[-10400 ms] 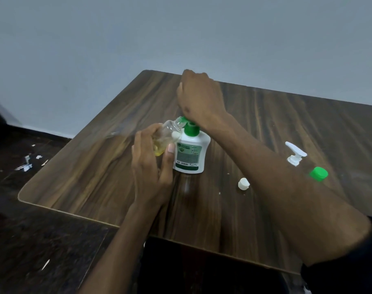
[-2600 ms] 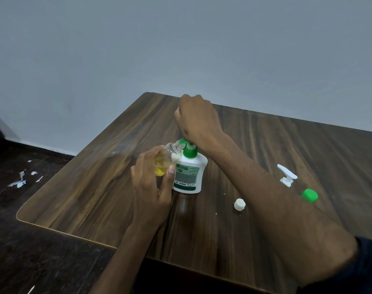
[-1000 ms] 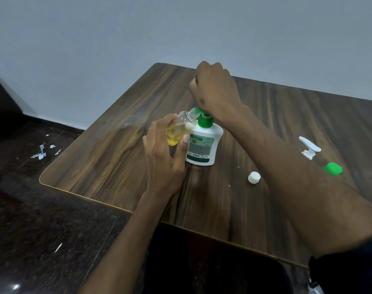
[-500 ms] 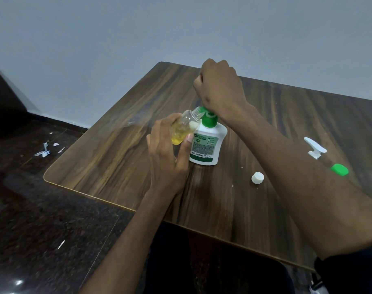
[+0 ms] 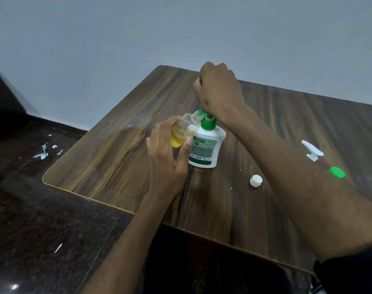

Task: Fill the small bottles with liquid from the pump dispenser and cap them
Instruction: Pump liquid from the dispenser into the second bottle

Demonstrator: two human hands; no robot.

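Wooden table (image 5: 121,166), right hand (image 5: 219,92) fisted atop the green pump of the white pump dispenser (image 5: 206,148) standing mid-table, left hand (image 5: 166,160) gripping tilted small bottle (image 5: 184,131) part-filled with yellow liquid, neck at the nozzle, white cap (image 5: 256,180) lying right of the dispenser

White pump dispenser (image 5: 206,148) with green pump head and green-printed label, standing upright on the wooden table (image 5: 108,166), small clear bottle (image 5: 184,130) partly filled with yellow liquid, tilted, open neck at the dispenser's nozzle, white cap (image 5: 256,180) lying right of the dispenser, apart from it
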